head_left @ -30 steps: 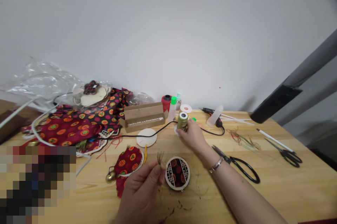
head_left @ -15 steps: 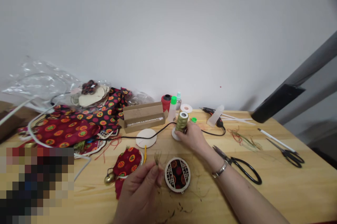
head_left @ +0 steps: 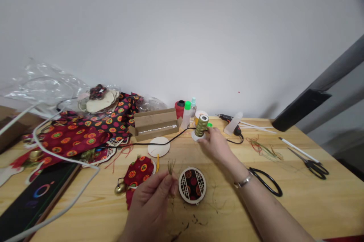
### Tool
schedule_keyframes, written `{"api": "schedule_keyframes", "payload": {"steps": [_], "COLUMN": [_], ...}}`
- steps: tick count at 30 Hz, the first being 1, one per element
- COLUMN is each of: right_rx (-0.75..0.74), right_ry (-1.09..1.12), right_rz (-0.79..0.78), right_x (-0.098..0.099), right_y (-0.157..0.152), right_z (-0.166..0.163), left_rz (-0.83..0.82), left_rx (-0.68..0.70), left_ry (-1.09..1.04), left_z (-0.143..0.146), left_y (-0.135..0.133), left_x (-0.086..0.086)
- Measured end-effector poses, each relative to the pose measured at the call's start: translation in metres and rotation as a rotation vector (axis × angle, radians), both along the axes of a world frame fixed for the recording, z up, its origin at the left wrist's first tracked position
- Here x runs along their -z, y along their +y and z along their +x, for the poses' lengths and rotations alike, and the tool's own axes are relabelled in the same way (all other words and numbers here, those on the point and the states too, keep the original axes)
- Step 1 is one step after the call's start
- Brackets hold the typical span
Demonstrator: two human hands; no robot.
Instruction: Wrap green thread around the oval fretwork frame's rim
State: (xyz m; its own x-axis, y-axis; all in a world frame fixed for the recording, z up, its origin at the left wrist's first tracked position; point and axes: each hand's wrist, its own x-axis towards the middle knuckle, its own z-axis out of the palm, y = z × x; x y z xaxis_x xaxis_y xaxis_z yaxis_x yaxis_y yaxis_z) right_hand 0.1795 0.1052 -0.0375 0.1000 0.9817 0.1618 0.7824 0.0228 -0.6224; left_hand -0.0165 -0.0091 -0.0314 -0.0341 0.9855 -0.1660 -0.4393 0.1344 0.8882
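Observation:
My left hand [head_left: 152,200] is closed in a pinch on a small tuft of olive threads [head_left: 170,167] that sticks up above the fingers. Just right of it on the wooden table [head_left: 298,200] lies a round wooden lattice piece [head_left: 192,185] backed with red patterned cloth. My right hand [head_left: 216,143] reaches to the back of the table and grips the base of an olive-gold thread spool [head_left: 201,126], which is tilted. A black cord [head_left: 170,140] runs under that hand.
Red patterned fabric [head_left: 74,136] and plastic bags fill the back left. A cardboard box [head_left: 155,124], glue bottles [head_left: 187,115], a glue gun [head_left: 229,121], a white disc [head_left: 158,146], two black scissors [head_left: 265,183] [head_left: 311,164] and a dark tablet [head_left: 36,196] also lie about.
My right hand has shifted the olive-gold spool a little to the right and back, tilting it. My left hand keeps pinching the thread tuft in about the same place.

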Motion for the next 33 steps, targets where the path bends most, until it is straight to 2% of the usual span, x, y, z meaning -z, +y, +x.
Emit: {"api": "schedule_keyframes", "payload": {"steps": [3,5,7,10,14,17,21,26,33], "right_rx": [-0.077,-0.214,-0.373,-0.449,-0.447,-0.448,-0.453,-0.402,-0.31], "right_ry": [0.074,0.184,0.48,0.696,0.837,0.82,0.776,0.877,0.751], "right_rz": [0.031,0.014,-0.041,-0.068,-0.204,-0.242,-0.215,-0.22,-0.108], "right_x": [-0.02,-0.03,-0.034,-0.035,-0.037,-0.044,-0.05,-0.048,-0.047], "right_y": [-0.031,-0.054,-0.073,-0.089,-0.092,-0.092,-0.094,-0.098,-0.102], "right_z": [-0.008,-0.019,-0.031,-0.043,-0.047,-0.046,-0.045,-0.046,-0.046], "left_rz": [0.017,0.029,0.047,0.061,0.047,0.064,0.092,0.131,0.137], "left_rx": [0.025,0.035,0.056,0.091,0.123,0.149,0.132,0.147,0.275], "left_ry": [0.03,0.024,0.004,-0.023,0.031,0.102,0.243,0.401,0.4], "left_z": [0.001,0.002,0.003,0.004,0.003,0.003,0.006,0.008,0.008], "left_y": [0.001,0.001,0.001,0.001,0.0,-0.002,-0.004,-0.005,-0.004], "left_x": [-0.004,-0.006,-0.005,0.0,0.005,0.003,-0.006,-0.014,-0.011]}}
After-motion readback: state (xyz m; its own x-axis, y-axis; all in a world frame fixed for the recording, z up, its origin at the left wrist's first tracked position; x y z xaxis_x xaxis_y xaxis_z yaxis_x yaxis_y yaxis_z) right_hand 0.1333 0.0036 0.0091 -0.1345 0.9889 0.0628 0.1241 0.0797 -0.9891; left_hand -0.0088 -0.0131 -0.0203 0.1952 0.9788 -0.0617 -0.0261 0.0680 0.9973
